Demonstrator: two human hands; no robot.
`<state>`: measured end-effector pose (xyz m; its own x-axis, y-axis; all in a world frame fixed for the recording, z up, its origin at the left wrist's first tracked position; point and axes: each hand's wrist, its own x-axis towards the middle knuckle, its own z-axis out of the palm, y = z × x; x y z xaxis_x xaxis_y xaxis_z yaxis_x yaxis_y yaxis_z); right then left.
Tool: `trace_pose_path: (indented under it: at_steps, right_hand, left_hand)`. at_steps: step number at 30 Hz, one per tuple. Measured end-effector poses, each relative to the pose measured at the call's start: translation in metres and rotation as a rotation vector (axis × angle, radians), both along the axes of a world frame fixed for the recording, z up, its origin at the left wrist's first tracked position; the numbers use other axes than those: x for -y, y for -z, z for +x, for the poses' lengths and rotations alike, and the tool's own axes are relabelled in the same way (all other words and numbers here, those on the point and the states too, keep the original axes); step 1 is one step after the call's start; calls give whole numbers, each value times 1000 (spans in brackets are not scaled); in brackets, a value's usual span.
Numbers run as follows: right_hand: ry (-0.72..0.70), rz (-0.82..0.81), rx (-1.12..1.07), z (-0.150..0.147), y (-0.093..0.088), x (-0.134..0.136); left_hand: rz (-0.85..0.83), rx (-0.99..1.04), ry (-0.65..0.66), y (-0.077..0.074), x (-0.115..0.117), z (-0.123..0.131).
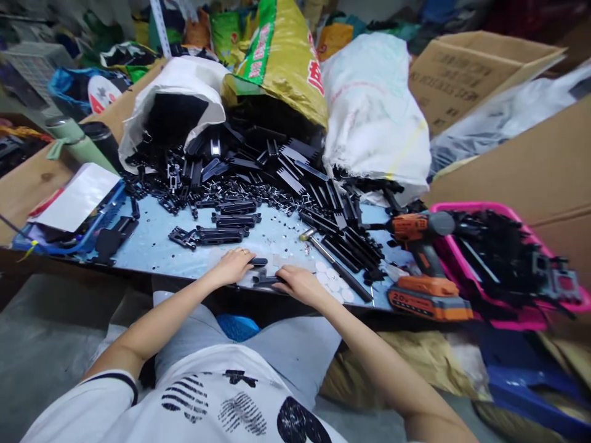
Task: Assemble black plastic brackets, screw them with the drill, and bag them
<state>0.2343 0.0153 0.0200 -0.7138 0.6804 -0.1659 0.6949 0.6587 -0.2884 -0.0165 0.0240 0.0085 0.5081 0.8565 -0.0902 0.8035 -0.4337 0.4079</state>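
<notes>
Near the front edge of the blue work table (157, 246), my left hand (234, 266) is closed, with the end of a small black plastic part (258, 261) sticking out past its fingertips. My right hand (299, 284) pinches another black bracket-like part (265, 280), which lies slightly nearer to me. The fingers hide some of both pieces. Just beyond my left hand, assembled black brackets (224, 235) lie in rows. To the right of my right hand are a hammer (339, 267) and several white round discs (330, 280).
Loose black parts and small pins (258, 194) heap up before a white sack (184, 80) and a yellow sack (281, 61). An orange cordless drill (427, 264) stands at right, beside a pink basket (480, 208). A blue basket (69, 246) and green bottle (83, 144) are at left.
</notes>
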Motion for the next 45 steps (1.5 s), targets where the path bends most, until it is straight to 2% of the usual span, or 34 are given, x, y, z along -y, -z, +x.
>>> trace_pose_path:
  at_steps: [4,11,15,20,28,34,38,41,45]
  right_hand:
    - [6,76,54,-6,13,-1]
    - [65,115,120,2,10,0]
    - [57,209,93,0,4,5]
    - [52,310,103,-10,-13,14]
    - [-25,279,175,-14,-39,3]
    - [-92,337,214,-16,-41,-3]
    - [-54,378,210,-19,-43,-3]
    - [-131,352,218,-19,-45,-4]
    - [-45,363,236,-19,-44,-6]
  left_hand:
    - [33,-79,52,-5,2,15]
    - [48,-73,60,-9,-2,28]
    - [72,-31,65,-5,-1,28]
    - [162,79,38,0,2,20]
    - [291,154,85,8,2,14]
    - [365,207,95,13,3,13]
    - [429,227,25,15,4,13]
    - [434,229,52,15,4,14]
    - [434,203,5,15,4,16]
